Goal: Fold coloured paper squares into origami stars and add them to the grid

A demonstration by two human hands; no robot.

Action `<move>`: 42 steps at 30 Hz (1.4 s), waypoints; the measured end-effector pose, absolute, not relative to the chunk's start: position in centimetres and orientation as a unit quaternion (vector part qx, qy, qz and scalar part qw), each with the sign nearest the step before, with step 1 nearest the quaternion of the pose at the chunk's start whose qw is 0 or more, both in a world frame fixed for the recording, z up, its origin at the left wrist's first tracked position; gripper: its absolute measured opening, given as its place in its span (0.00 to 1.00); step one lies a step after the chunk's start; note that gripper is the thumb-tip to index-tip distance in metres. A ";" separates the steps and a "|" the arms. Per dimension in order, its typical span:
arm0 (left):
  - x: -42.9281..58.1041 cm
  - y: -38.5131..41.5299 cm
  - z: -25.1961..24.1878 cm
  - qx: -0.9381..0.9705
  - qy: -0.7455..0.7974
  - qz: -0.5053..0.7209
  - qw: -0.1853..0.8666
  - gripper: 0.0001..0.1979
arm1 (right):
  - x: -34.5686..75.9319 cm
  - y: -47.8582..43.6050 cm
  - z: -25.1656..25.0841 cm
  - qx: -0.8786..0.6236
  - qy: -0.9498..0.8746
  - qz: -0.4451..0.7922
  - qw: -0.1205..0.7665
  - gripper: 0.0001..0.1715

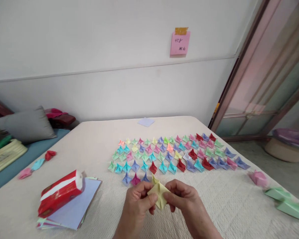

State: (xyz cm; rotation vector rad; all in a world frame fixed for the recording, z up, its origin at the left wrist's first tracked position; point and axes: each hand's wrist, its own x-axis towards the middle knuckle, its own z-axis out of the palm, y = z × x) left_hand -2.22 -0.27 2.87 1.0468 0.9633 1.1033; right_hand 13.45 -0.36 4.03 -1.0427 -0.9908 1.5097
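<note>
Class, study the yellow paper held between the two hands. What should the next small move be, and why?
Probably a gentle press along the middle of the yellow paper, to sharpen it: the left hand and right hand pinch its opposite sides, and a fold line runs down between them.

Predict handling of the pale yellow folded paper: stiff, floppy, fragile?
Likely light: the pale yellow folded paper is thin sheet, pinched between the left hand and right hand. Probably stiffest along its central crease. Its pointed lower corner would probably bend if pushed.
</note>
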 end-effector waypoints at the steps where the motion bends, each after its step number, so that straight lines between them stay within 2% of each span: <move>1: -2.1 -0.3 2.7 0.450 0.417 0.490 0.619 0.07 | 13.4 -0.4 4.1 -0.432 -0.408 0.619 0.514 0.05; 5: -1.8 -0.6 2.6 0.433 0.395 0.532 0.611 0.02 | 13.2 -0.8 4.0 -0.426 -0.409 0.596 0.543 0.05; 8: -1.9 -0.8 2.8 0.442 0.361 0.542 0.617 0.05 | 13.5 -0.8 3.6 -0.418 -0.432 0.583 0.547 0.08; 12: -2.3 -0.9 3.3 0.470 0.351 0.518 0.622 0.07 | 14.1 -0.8 3.1 -0.421 -0.496 0.520 0.553 0.10; 15: -2.3 -0.9 3.4 0.482 0.353 0.499 0.628 0.04 | 14.3 -0.9 3.3 -0.422 -0.551 0.457 0.556 0.12; 20: -1.6 -0.9 3.4 0.432 0.359 0.538 0.629 0.15 | 14.2 -1.0 4.1 -0.399 -0.625 0.398 0.540 0.11; 24: -1.6 -1.1 3.8 0.451 0.382 0.554 0.587 0.16 | 14.2 -1.0 4.3 -0.425 -0.598 0.452 0.507 0.10; 26: -1.8 -1.2 3.9 0.483 0.403 0.560 0.538 0.14 | 14.3 -0.9 4.3 -0.421 -0.571 0.503 0.493 0.13; 28: -1.8 -1.5 3.8 0.518 0.426 0.562 0.484 0.12 | 14.5 -0.9 4.4 -0.413 -0.562 0.536 0.475 0.11; 30: -1.6 -1.8 3.6 0.544 0.443 0.561 0.440 0.10 | 14.6 -0.9 4.6 -0.424 -0.570 0.538 0.454 0.09; 33: -1.4 -2.1 3.4 0.556 0.454 0.560 0.414 0.09 | 14.5 -0.9 4.7 -0.443 -0.580 0.517 0.447 0.15; 36: -1.5 -1.9 3.2 0.548 0.451 0.552 0.438 0.09 | 14.4 -0.8 4.7 -0.452 -0.581 0.497 0.459 0.16; 42: -2.3 -0.9 3.3 0.494 0.416 0.516 0.562 0.08 | 14.4 -0.7 4.3 -0.474 -0.605 0.438 0.467 0.18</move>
